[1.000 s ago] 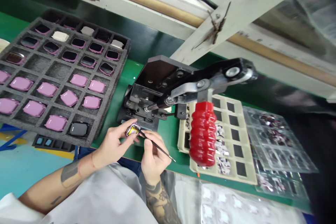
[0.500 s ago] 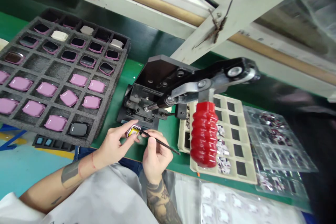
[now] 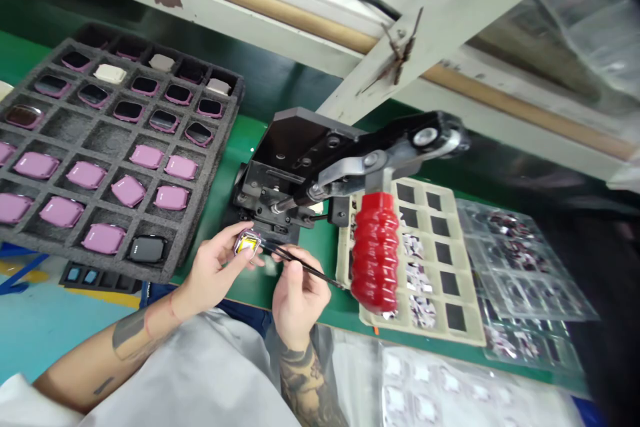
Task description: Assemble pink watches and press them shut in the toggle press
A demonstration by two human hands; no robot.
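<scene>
Head view — open watch case (image 3: 248,243), yellow inside

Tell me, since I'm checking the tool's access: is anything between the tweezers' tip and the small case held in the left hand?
Nothing visible. The tweezers in the right hand run straight to the small case pinched in the left hand.

Both tattooed forearms reached forward, close together. The left hand (image 3: 215,270) was curled, thumb and fingertips pinched shut. The right hand (image 3: 299,290) was closed in a pen-like grip, knuckles up.
</scene>
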